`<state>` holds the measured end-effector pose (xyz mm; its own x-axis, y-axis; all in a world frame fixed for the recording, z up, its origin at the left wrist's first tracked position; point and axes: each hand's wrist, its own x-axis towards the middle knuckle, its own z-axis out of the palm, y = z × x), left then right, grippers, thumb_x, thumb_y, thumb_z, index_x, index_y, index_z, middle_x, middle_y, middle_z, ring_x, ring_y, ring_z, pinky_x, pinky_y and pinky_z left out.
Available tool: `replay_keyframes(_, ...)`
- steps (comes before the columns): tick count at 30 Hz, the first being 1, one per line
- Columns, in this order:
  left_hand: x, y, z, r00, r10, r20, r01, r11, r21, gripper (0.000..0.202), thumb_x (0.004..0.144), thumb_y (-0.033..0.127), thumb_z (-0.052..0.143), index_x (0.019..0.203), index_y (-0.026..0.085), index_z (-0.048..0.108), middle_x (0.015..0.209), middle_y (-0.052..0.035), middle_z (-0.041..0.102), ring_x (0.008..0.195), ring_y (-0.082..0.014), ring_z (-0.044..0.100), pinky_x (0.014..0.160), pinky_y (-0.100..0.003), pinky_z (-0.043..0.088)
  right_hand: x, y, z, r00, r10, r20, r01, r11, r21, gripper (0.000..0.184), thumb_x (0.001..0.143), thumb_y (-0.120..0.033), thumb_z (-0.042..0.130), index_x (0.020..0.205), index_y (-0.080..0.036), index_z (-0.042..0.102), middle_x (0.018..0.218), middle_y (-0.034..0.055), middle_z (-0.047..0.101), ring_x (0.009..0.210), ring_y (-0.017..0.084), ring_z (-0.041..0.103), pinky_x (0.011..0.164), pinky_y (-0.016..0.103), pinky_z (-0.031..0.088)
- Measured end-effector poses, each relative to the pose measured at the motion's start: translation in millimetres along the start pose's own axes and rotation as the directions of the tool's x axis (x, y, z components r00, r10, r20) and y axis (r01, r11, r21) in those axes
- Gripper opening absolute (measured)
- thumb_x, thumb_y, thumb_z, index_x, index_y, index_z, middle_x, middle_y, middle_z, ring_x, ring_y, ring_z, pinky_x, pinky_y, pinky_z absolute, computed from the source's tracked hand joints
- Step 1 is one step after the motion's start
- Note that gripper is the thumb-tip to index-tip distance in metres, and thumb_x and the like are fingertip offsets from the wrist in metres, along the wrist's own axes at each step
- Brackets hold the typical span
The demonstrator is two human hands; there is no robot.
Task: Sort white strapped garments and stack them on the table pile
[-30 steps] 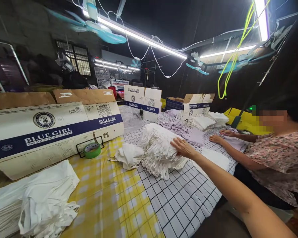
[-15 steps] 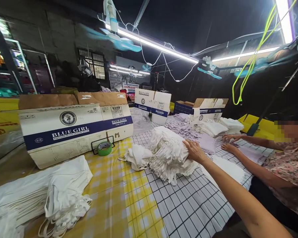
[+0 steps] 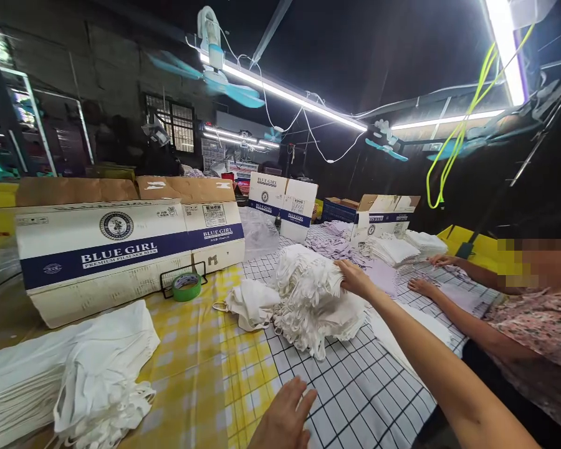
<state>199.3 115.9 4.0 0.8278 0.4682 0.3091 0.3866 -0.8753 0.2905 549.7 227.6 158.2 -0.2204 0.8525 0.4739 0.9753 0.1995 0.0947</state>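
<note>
White pile point(image 3: 318, 299): it lies on the bench point(image 3: 355, 390), ahead of your left hand and to the left of your right hand; it is a rounded heap with loops hanging down, so its long axis I cannot tell.
Right hand point(image 3: 358, 279): this is the nearer one, it touches the upper right side of the pile; whether it pinches some layers I cannot tell, because the thumb does not show.
Left hand point(image 3: 286, 415): it is well apart from the pile, on the near side of it, with fingers a little spread and nothing seen in them.
Small white bundle point(image 3: 251, 304): just beside the pile, at its left.
Green tape roll point(image 3: 187, 287): farther left of the pile.
Co-worker's hands point(image 3: 421, 287): right of the pile and farther back.
</note>
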Motion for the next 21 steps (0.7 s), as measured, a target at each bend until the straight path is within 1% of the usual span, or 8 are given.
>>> replay_keyframes(2,39.5,11.7,-16.0,0.999,0.034,0.006,-0.034,0.998,-0.056,0.061,0.078,0.025,0.055,0.136,0.024,0.037,0.139,-0.0091,0.045,0.131,-0.0263,0.036,0.106,-0.041,0.036,12.3,-3.4,-7.3,1.0,-0.009,0.003,0.008,1.0,0.01,0.061,0.064,-0.01,0.049,0.125,-0.018,0.043,0.113,0.0097,0.054,0.099,0.024,0.052,0.086,0.033,0.04)
replay_keyframes(4,78.4,22.2,-26.5,0.998,0.069,0.009,-0.068,0.994,-0.09,0.067,0.075,0.02,0.055,0.138,0.024,0.032,0.144,-0.009,0.038,0.134,-0.0253,0.029,0.109,-0.04,0.031,22.3,-7.0,-12.9,1.0,-0.013,0.006,0.013,1.0,0.015,0.062,0.064,-0.01,0.049,0.125,-0.019,0.043,0.113,0.0089,0.054,0.1,0.024,0.052,0.085,0.032,0.04)
replay_keyframes(7,129.5,27.6,-26.5,0.996,0.092,0.023,-0.088,0.989,-0.121,0.078,0.068,0.014,0.059,0.14,0.02,0.028,0.151,-0.0122,0.022,0.139,-0.0275,0.017,0.111,-0.043,0.023,33.6,-11.7,-19.3,1.0,-0.012,0.01,0.012,1.0,0.007,0.062,0.064,-0.01,0.048,0.125,-0.019,0.042,0.112,0.0083,0.054,0.096,0.023,0.053,0.082,0.031,0.04)
replay_keyframes(9,154.2,24.6,-19.4,0.998,0.056,0.037,-0.049,0.982,-0.185,0.084,0.065,0.011,0.06,0.142,0.019,0.026,0.154,-0.0126,0.011,0.14,-0.029,0.007,0.112,-0.045,0.017,40.2,-14.3,-22.9,1.0,-0.011,0.011,0.012,1.0,-0.006,0.062,0.064,-0.01,0.048,0.125,-0.02,0.043,0.11,0.0078,0.054,0.092,0.022,0.054,0.08,0.03,0.041)
replay_keyframes(11,170.2,18.9,-11.8,0.998,-0.014,0.061,0.033,0.949,-0.313,0.087,0.064,0.01,0.06,0.143,0.018,0.024,0.155,-0.0122,0.006,0.141,-0.0291,0.003,0.112,-0.045,0.014,47.8,-16.5,-26.5,1.0,-0.01,0.009,0.01,1.0,-0.024,0.062,0.064,-0.01,0.047,0.126,-0.02,0.043,0.109,0.0074,0.055,0.09,0.021,0.054,0.078,0.029,0.041)
replay_keyframes(14,184.0,7.2,-6.9,0.991,-0.101,0.084,0.129,0.875,-0.467,0.082,0.069,0.015,0.057,0.144,0.013,0.023,0.154,-0.0136,0.01,0.141,-0.0274,0.006,0.112,-0.043,0.015,63.5,-19.8,-33.4,1.0,-0.006,-0.004,0.005,0.998,-0.057,0.061,0.065,-0.009,0.048,0.125,-0.02,0.044,0.108,0.0079,0.055,0.09,0.021,0.054,0.077,0.029,0.041)
replay_keyframes(18,205.5,-15.0,-13.8,0.981,-0.186,0.051,0.181,0.803,-0.568,0.074,0.081,0.034,0.049,0.145,0.011,0.021,0.154,-0.0121,0.009,0.141,-0.0237,0.006,0.114,-0.036,0.012,93.4,-27.5,-48.6,1.0,-0.007,-0.028,0.004,0.994,-0.108,0.055,0.069,-0.01,0.048,0.124,-0.018,0.045,0.107,0.0093,0.054,0.094,0.023,0.052,0.079,0.031,0.04)
replay_keyframes(21,231.4,-35.2,-23.9,0.955,-0.295,0.021,0.235,0.715,-0.658,0.08,0.079,0.039,0.054,0.144,0.004,0.021,0.154,-0.0172,0.006,0.141,-0.0262,0.003,0.114,-0.035,0.007,119.6,-39.9,-63.1,0.999,-0.027,-0.039,0.02,0.987,-0.159,0.052,0.072,-0.011,0.05,0.123,-0.019,0.045,0.108,0.0104,0.053,0.096,0.024,0.05,0.08,0.032,0.038)
